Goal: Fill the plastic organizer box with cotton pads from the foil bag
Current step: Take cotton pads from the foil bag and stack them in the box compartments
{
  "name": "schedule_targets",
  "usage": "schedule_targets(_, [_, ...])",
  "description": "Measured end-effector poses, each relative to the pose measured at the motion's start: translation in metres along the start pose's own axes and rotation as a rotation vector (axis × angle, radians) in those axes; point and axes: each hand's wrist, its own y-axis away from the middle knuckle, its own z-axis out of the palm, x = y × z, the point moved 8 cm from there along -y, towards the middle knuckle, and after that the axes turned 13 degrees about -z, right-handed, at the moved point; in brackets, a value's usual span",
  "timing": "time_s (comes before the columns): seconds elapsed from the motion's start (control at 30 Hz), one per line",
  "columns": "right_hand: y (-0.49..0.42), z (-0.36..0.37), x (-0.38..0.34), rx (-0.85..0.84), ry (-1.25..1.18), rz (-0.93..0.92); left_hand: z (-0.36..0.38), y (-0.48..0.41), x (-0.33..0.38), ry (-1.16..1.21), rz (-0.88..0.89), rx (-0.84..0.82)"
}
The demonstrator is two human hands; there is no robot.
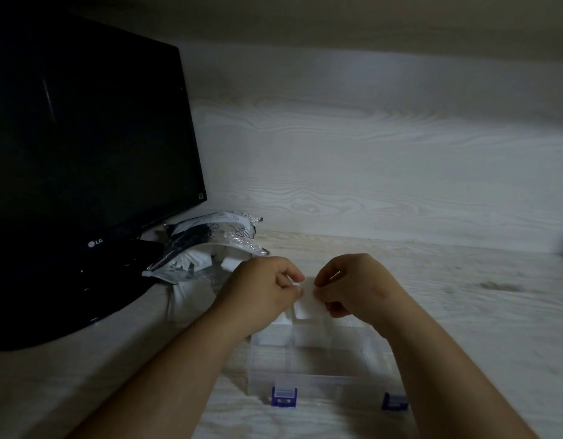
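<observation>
A clear plastic organizer box [318, 380] with blue latches lies open on the desk near me. Above its far compartments my left hand [264, 289] and my right hand [353, 286] each pinch one side of a white cotton pad [307, 296]. More white pads lie in the far compartments beneath it, partly hidden by my hands. The silver foil bag [207, 245] lies to the left behind my left hand, its mouth open toward me, with white pads [194, 261] showing inside.
A black monitor [83, 137] on its stand fills the left side, right beside the foil bag. A pale wood-grain wall [384, 169] rises behind the wood-grain desk [480, 296]. A shelf overhangs at the top.
</observation>
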Motion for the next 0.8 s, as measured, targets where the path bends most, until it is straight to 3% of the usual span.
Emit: schedule_targets(0.8, [0.0,0.017,0.007,-0.167,0.144,0.109,0.01,0.006,0.006,-0.233,0.082,-0.003])
